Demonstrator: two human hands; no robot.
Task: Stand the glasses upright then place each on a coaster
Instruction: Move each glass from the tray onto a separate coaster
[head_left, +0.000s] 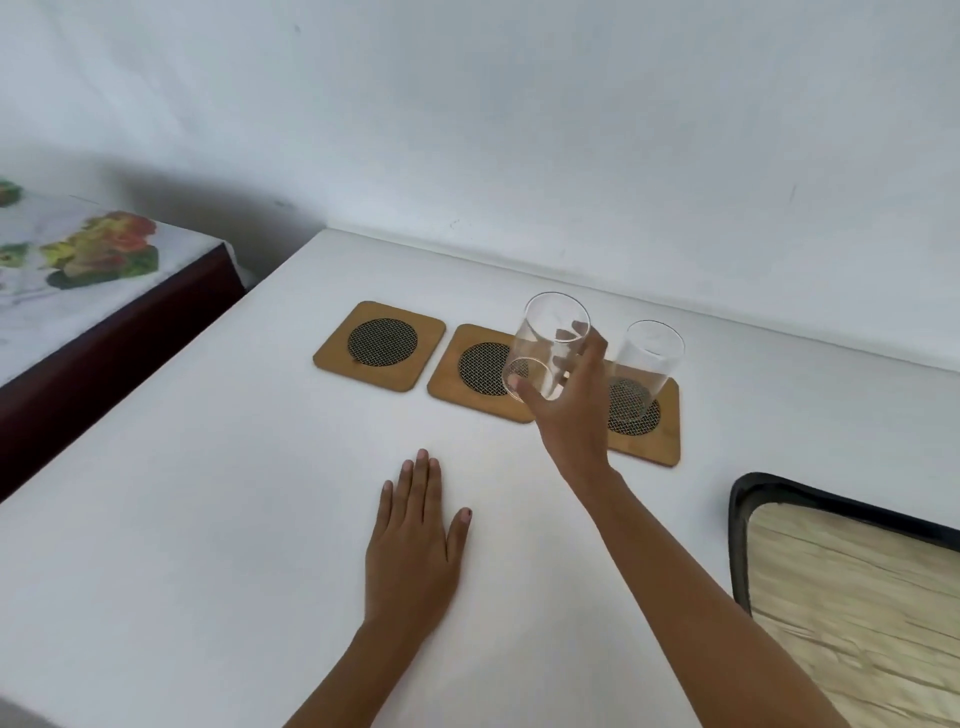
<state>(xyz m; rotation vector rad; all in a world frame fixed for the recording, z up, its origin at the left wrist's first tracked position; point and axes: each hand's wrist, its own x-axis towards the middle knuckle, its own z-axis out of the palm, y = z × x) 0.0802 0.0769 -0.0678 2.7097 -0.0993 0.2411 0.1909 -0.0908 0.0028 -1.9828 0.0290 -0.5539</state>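
Three square wooden coasters with dark mesh centres lie in a row on the white table (208, 519). The left coaster (379, 345) is bare. My right hand (571, 410) grips a clear glass (545, 345), tilted slightly left, in the air just above the middle coaster (480, 371). A second clear glass (647, 364) stands upright on the right coaster (647, 423), just right of my hand. My left hand (415, 540) rests flat on the table, palm down, fingers together, holding nothing.
A tray with a black rim (737, 530) and a wood-grain base sits at the table's right edge. A bed with a flowered sheet (78, 270) stands to the left. The white wall runs along the table's far edge.
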